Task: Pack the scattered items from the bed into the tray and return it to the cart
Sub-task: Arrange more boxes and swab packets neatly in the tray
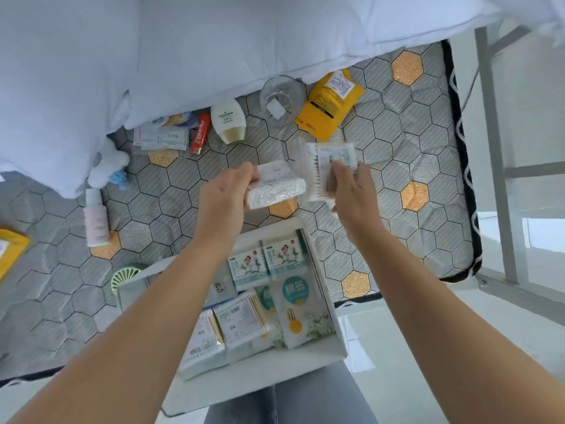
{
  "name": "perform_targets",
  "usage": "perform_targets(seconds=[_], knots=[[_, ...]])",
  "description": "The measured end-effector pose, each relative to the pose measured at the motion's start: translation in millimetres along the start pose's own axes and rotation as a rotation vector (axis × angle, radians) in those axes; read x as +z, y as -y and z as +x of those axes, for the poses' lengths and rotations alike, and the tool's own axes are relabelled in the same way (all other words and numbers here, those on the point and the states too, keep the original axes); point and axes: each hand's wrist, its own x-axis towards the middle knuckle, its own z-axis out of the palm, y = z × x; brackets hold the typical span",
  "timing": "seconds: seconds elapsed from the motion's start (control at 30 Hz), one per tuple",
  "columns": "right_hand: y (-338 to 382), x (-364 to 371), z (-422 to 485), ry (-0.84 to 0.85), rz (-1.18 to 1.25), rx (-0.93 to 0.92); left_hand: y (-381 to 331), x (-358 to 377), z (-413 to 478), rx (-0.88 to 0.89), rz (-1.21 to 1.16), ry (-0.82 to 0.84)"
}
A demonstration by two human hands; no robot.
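Note:
A white tray (pixel 269 367) sits at the bed's near edge, holding several cotton-swab packs and a small digital clock (pixel 220 289). Above its far end, my left hand (pixel 226 194) grips a clear pack of white swabs (pixel 276 186). My right hand (pixel 351 191) holds a second swab pack (pixel 331 160) just to the right of it. Still on the mattress lie a white lotion bottle (pixel 228 120), a red tube (pixel 200 133), flat sachets (pixel 162 139), a clear glass bowl (pixel 282 101), a yellow pouch (pixel 331 105) and a pink bottle (pixel 96 220).
A white duvet (pixel 214 41) covers the far part of the bed and overlaps some items. A green mini fan (pixel 127 275) rests left of the tray. Another yellow pouch (pixel 9 249) lies at the left edge. A metal bed frame (pixel 495 148) runs along the right.

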Motion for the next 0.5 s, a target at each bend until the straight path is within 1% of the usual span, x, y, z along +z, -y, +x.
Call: perform_targets(seconds=[0.13, 0.2, 0.27, 0.37, 0.43, 0.5], knots=[[-2.5, 2.2, -40.3, 0.048, 0.089, 0.028, 11.6, -19.6, -31.4, 0.065, 0.153, -0.115], [-4.9, 0.4, -62.4, 0.077, 0.160, 0.075, 16.2, -28.4, -50.0, 0.099, 0.158, -0.139], [-8.8, -1.8, -83.8, 0.105, 0.206, 0.098, 21.0, -36.2, -68.7, 0.115, 0.134, -0.135], [-20.2, -5.0, -112.9, 0.116, 0.204, 0.093, 33.6, -48.4, -92.8, 0.062, 0.004, -0.107], [-31.1, -7.3, -128.9, 0.093, 0.229, 0.099, 44.8, -56.6, -104.5, 0.022, -0.046, -0.083], [-43.7, -9.7, -142.5, 0.035, 0.216, 0.092, 57.6, -62.3, -115.6, -0.024, -0.023, -0.047]])
